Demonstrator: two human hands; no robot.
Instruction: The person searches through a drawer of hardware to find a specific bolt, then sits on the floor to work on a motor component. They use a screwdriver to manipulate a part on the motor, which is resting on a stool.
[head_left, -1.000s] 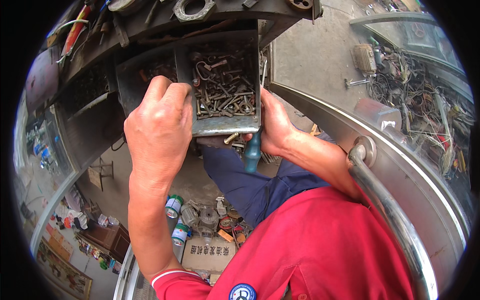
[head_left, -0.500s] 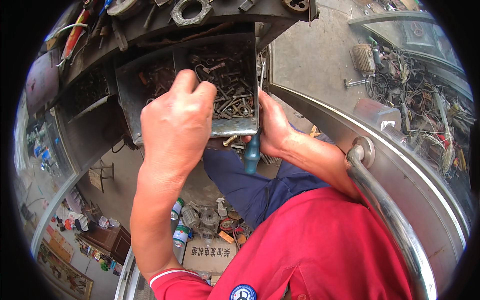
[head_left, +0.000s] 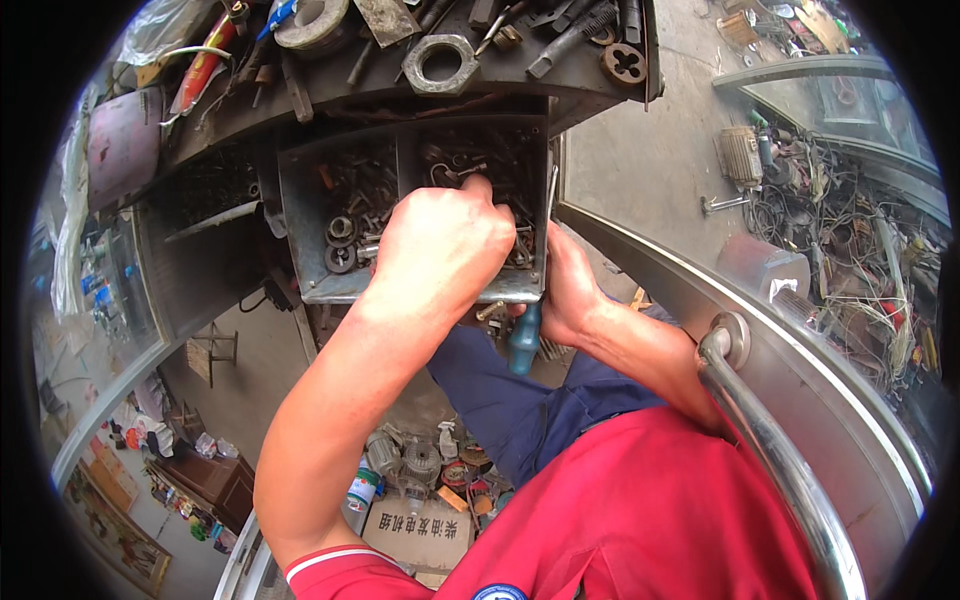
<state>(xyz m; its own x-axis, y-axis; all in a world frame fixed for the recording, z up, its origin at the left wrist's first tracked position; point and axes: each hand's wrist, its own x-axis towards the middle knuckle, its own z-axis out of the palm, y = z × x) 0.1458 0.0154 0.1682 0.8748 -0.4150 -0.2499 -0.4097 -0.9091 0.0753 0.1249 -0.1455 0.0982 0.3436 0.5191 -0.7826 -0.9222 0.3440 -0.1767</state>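
A metal drawer (head_left: 420, 294) with two compartments is pulled out, holding many loose bolts (head_left: 522, 245), nuts and washers (head_left: 341, 259). My left hand (head_left: 445, 240) reaches into its right compartment with the fingers curled down. Its fingertips are hidden, so what they pinch, if anything, does not show. At the drawer's right side, my right hand (head_left: 572, 285) is closed around a screwdriver (head_left: 523, 348) with a blue handle, whose shaft runs up along the drawer wall. A brass-coloured bolt (head_left: 490, 310) sticks out below the front edge, near my right fingertips; whether they hold it, I cannot tell.
Above the drawer, a workbench (head_left: 400, 110) carries a large hex nut (head_left: 440, 64), a round threading die (head_left: 624, 64) and other tools. A metal door with a tubular handle (head_left: 780, 450) stands close on my right. Motors (head_left: 420, 465) and a cardboard box (head_left: 415, 535) lie below.
My left hand has moved right and deeper into the right compartment, uncovering the washers in the left one. The whole view has shifted, showing more of the bench. My right hand keeps its grip.
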